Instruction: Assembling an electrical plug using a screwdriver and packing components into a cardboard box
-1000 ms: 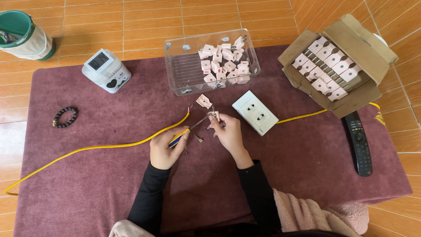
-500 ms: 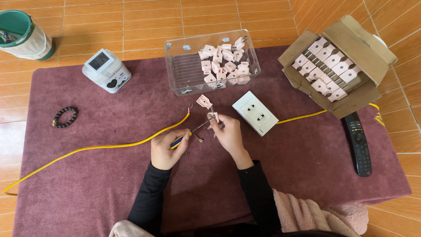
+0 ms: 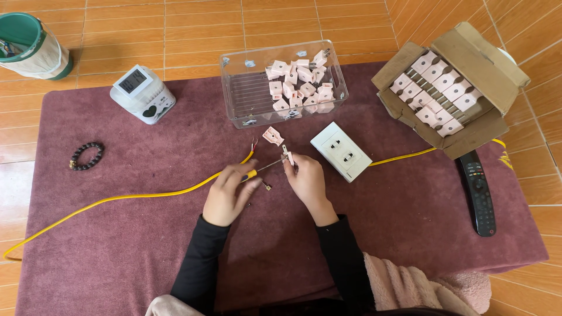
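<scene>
Screwdriver [image 3: 264, 167] gripped in left hand [image 3: 228, 196] should stay square on plug part [image 3: 287, 155] pinched by right hand [image 3: 305, 181].

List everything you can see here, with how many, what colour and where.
mat: one, maroon, on tiled floor
clear bin: one, top centre, holds many pink plugs
cardboard box: one, brown, top right, rows of pink plugs
socket plate: one, white, mat centre
cable: one, yellow, across mat
remote: one, black, right
bracelet: one, dark beads, left
clock: one, white, upper left
bucket: one, green-rimmed, top left
left hand: holds screwdriver
right hand: holds plug part
</scene>
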